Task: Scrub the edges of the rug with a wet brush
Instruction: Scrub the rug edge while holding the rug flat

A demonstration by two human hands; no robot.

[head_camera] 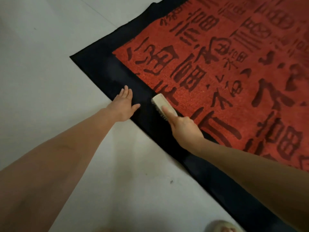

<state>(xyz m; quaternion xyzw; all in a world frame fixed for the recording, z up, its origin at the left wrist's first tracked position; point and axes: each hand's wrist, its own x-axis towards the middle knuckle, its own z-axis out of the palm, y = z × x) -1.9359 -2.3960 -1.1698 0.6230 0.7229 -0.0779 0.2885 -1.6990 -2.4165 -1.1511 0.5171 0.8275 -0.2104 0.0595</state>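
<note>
So the rug (pixel 217 64) is lying flat on a pale tiled floor (pixel 41 56), red middle covered in dark characters, with a wide black border (pixel 107 71) all round. One corner points toward the left. The right hand (pixel 182 126) grips a light wooden brush (pixel 163 104), index finger laid straight along its back, the other fingers wrapped round the sides. Bristles are down on the black border, right next to where the red starts. The left hand (pixel 124 104) lies flat with fingers straight and spread a bit, pressing on the outer rim of the border just beside the brush, heel of the palm over the floor. Bottom edge, there's a foot in a light sandal (pixel 220 226), pretty blurry.
</note>
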